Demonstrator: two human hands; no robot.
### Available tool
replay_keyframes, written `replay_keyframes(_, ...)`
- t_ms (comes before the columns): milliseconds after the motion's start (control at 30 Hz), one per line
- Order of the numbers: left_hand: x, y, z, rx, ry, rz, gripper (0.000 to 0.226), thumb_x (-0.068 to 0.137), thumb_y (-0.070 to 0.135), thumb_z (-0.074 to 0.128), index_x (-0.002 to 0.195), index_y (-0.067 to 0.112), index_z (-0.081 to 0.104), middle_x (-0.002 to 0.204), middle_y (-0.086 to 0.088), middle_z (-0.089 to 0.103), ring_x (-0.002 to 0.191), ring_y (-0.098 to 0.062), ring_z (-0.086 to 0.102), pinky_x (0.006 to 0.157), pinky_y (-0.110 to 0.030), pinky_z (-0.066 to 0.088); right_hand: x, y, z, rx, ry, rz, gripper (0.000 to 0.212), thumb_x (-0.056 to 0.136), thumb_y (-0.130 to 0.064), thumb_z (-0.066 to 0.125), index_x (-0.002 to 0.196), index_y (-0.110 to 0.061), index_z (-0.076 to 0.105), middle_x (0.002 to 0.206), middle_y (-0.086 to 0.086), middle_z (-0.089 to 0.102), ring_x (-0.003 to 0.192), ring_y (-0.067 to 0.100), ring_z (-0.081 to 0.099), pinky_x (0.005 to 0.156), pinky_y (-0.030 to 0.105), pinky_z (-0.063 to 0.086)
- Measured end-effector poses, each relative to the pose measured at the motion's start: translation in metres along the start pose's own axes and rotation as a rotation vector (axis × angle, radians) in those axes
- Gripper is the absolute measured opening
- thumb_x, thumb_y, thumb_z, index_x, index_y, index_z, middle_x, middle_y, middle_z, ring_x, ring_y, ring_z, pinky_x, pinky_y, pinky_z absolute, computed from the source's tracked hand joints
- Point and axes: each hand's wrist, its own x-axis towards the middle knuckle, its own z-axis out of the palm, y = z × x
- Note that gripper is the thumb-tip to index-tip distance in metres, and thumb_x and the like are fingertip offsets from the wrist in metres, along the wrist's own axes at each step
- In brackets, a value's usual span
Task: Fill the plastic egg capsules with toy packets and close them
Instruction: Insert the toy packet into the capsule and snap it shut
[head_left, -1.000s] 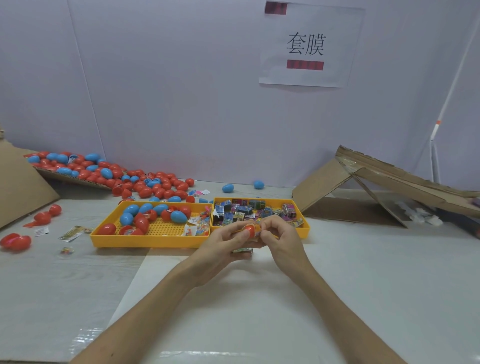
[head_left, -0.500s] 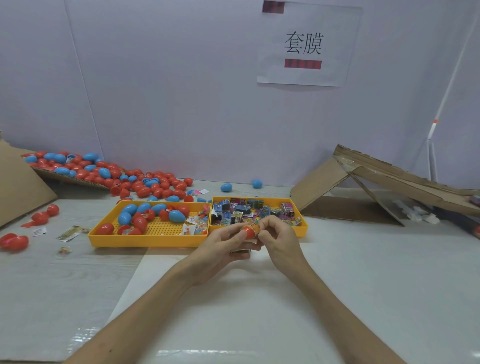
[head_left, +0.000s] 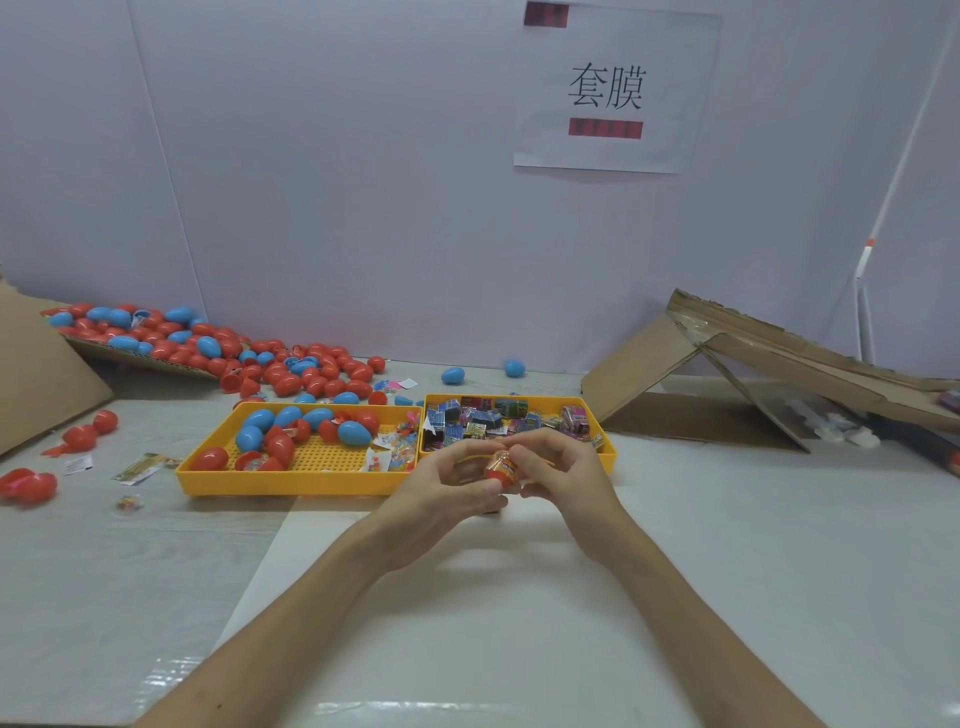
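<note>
Capsule gripped in both hands

Red egg capsule (head_left: 501, 470) sits just above the white table (head_left: 727, 571), long axis roughly 11-to-5 o'clock. Left hand (head_left: 441, 493) and right hand (head_left: 561, 478) both curl around it. Yellow trays (head_left: 291, 480) lie at 12 o'clock, just beyond. Loose eggs (head_left: 291, 371) at 10, cardboard (head_left: 727, 364) at 2.

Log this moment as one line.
left hand: grips red egg capsule | right hand: pinches same capsule | closure: cannot tell | packet tray: behind hands

The left hand (head_left: 441, 493) and right hand (head_left: 561, 478) now sit slightly apart, fingers lifted, exposing more of the red egg capsule (head_left: 500, 472) pinched between them.
</note>
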Motion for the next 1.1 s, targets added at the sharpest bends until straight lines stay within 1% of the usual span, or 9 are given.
replay_keyframes(100, -0.0002, -0.0005, -0.0003, 0.008, 0.003, -0.004, 0.049, 0.083, 0.012, 0.074, 0.13, 0.01, 0.062, 0.121, -0.014, 0.071, 0.117, -0.032, 0.066, 0.098, -0.041, 0.056, 0.0006, 0.0013, -0.0004, 0.075, 0.021, 0.013, 0.029, 0.077, -0.036, 0.076, 0.087, -0.009, 0.073, 0.091, 0.018, 0.073, 0.082, 0.028, 0.068, 0.082, 0.052, 0.056)
replay_keyframes(167, -0.0004, -0.0004, -0.0003, 0.006, 0.002, -0.008, 0.048, 0.083, 0.012, 0.074, 0.13, 0.01, 0.063, 0.121, -0.014, 0.072, 0.118, -0.032, 0.066, 0.098, -0.041, 0.057, 0.0005, 0.0012, 0.001, 0.11, 0.024, 0.012, 0.03, 0.078, -0.032, 0.075, 0.085, -0.003, 0.069, 0.089, 0.022, 0.071, 0.082, 0.031, 0.068, 0.082, 0.053, 0.057)
replay_keyframes(300, -0.0018, 0.0014, 0.0008, 0.007, -0.005, -0.008, 0.048, 0.086, 0.01, 0.076, 0.132, 0.007, 0.061, 0.122, -0.015, 0.071, 0.118, -0.033, 0.066, 0.1, -0.041, 0.056, -0.0006, -0.0008, 0.003, 0.121, 0.031, -0.008, 0.024, 0.081, -0.026, 0.073, 0.081, -0.003, 0.068, 0.084, 0.021, 0.071, 0.075, 0.027, 0.069, 0.07, 0.038, 0.061)
replay_keyframes(467, -0.0023, 0.0022, 0.0016, -0.018, -0.032, -0.044, 0.047, 0.092, 0.012, 0.068, 0.137, 0.004, 0.054, 0.126, -0.018, 0.069, 0.12, -0.035, 0.066, 0.098, -0.038, 0.056, -0.0026, -0.0034, 0.0046, 0.095, 0.05, -0.025, 0.02, 0.081, -0.032, 0.071, 0.074, -0.014, 0.072, 0.077, 0.016, 0.071, 0.068, 0.024, 0.069, 0.063, 0.035, 0.06)
replay_keyframes(567, -0.0009, 0.0034, 0.0042, -0.058, -0.085, -0.08, 0.044, 0.101, 0.027, 0.058, 0.142, 0.011, 0.049, 0.133, -0.016, 0.066, 0.126, -0.032, 0.062, 0.097, -0.038, 0.055, -0.0027, -0.0056, 0.0034, 0.134, 0.03, 0.012, 0.02, 0.087, -0.036, 0.065, 0.086, -0.021, 0.078, 0.087, 0.012, 0.076, 0.08, 0.023, 0.072, 0.067, 0.032, 0.059)
replay_keyframes(633, -0.0001, 0.0038, 0.004, -0.071, -0.1, -0.09, 0.043, 0.106, 0.035, 0.047, 0.144, 0.016, 0.047, 0.137, -0.014, 0.064, 0.128, -0.03, 0.061, 0.097, -0.038, 0.053, -0.0022, -0.0048, 0.003, 0.108, 0.006, 0.007, 0.013, 0.087, -0.03, 0.07, 0.095, -0.025, 0.079, 0.098, 0.008, 0.077, 0.089, 0.023, 0.073, 0.072, 0.035, 0.06)
replay_keyframes(700, -0.0003, 0.0034, 0.0027, -0.073, -0.104, -0.104, 0.044, 0.107, 0.038, 0.038, 0.145, 0.016, 0.046, 0.137, -0.014, 0.064, 0.129, -0.028, 0.06, 0.097, -0.038, 0.053, -0.0022, -0.004, 0.0031, 0.037, 0.0, -0.01, 0.016, 0.087, -0.019, 0.076, 0.1, -0.028, 0.078, 0.102, 0.004, 0.077, 0.09, 0.02, 0.071, 0.072, 0.035, 0.058)
replay_keyframes(800, -0.0003, 0.0017, 0.0016, -0.063, -0.115, -0.12, 0.045, 0.109, 0.038, 0.033, 0.146, 0.017, 0.044, 0.138, -0.013, 0.063, 0.13, -0.028, 0.059, 0.096, -0.038, 0.052, -0.0027, -0.004, 0.0034, 0.008, 0.026, -0.021, 0.02, 0.085, -0.014, 0.078, 0.097, -0.03, 0.078, 0.099, 0.002, 0.077, 0.087, 0.018, 0.071, 0.069, 0.024, 0.055)
replay_keyframes(1100, -0.0007, -0.0001, 0.0016, -0.053, -0.095, -0.118, 0.044, 0.105, 0.04, 0.038, 0.143, 0.018, 0.047, 0.134, -0.011, 0.066, 0.127, -0.024, 0.062, 0.091, -0.034, 0.055, -0.0023, -0.002, 0.0018, 0.03, 0.062, -0.032, 0.016, 0.081, -0.008, 0.08, 0.094, -0.018, 0.077, 0.088, 0.003, 0.077, 0.08, 0.014, 0.07, 0.071, 0.025, 0.056)
